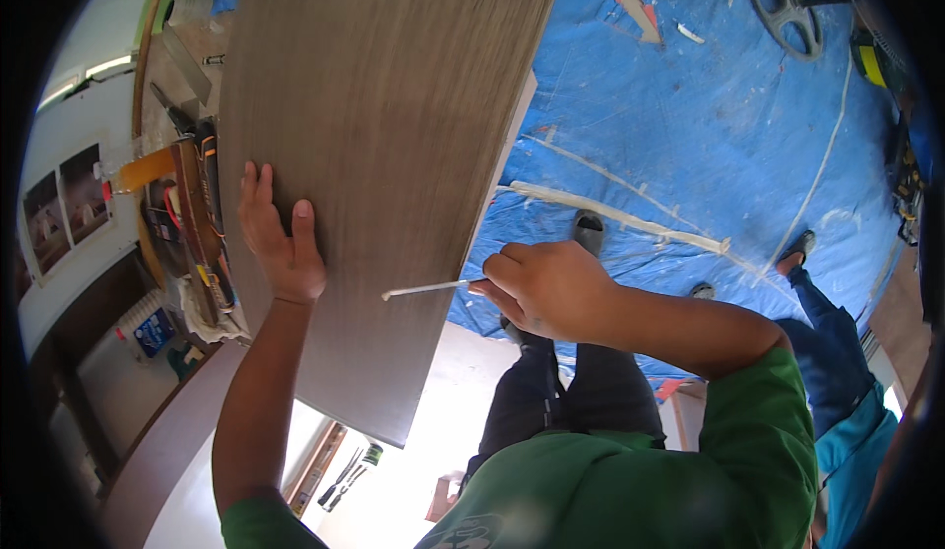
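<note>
A large brown wood-grain panel (374, 116) lies in front of me, slightly to the left. My left hand (281, 239) rests on its left part, palm down with the fingers stretched out. My right hand (546, 288) is closed around the near end of a thin, pale, rod-like tool (423, 289). The tool's narrow tip reaches leftward over the panel, near its right edge. I cannot tell whether the tip touches the surface. My fingers hide the tool's handle.
Blue sheeting (679, 116) covers the floor to the right, with a strip of pale tape (620, 216) on it. A grey wheel (785, 8) stands far right. Hand tools and a clear bottle with orange liquid (143, 170) crowd the left. Another person's leg (822, 303) is at right.
</note>
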Motion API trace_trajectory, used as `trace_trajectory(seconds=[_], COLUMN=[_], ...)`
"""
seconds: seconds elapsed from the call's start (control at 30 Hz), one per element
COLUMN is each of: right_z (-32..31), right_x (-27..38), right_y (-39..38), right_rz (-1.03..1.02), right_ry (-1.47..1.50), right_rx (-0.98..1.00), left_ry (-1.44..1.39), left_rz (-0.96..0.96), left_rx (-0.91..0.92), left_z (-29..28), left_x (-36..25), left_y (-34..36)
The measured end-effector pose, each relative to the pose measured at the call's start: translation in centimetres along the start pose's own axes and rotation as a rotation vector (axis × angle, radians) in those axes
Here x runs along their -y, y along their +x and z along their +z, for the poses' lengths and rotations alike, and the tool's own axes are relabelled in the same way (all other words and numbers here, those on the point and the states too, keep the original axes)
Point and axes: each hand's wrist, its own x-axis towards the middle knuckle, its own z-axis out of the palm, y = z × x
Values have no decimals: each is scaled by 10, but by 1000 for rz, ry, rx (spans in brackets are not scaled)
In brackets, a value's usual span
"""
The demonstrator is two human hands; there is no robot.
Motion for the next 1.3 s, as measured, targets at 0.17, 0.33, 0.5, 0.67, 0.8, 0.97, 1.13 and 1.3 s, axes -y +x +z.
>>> trace_trajectory(seconds=[0.17, 0.33, 0.5, 0.67, 0.8, 0.97, 1.13, 1.3], right_z=[-33, -106, -131, -79, -88, -153, -145, -17], right_x=[-17, -52, -75, -29, -45, -96, -76, -48], right_y=[22, 59, 69, 31, 37, 69, 63, 17], right_rz=[165, 342, 298, 227, 218, 290, 414, -128], right_ry=[-74, -86, -197, -153, -224, -314, 8, 238], right_rx=[-174, -394, -565, -166, -303, -582, -559, -322], left_ry=[-4, -5, 15, 21, 9, 17, -4, 28], left_rz=[-21, -32, -37, -49, -46, -40, -32, -11], left_rx=[5, 8, 14, 19, 17, 15, 17, 24], left_z=[0, 1, -1, 1, 0, 0, -2, 0], left_x=[1, 1, -1, -1, 0, 1, 2, 3], left_y=[-2, -4, -2, -1, -2, -2, -2, 1])
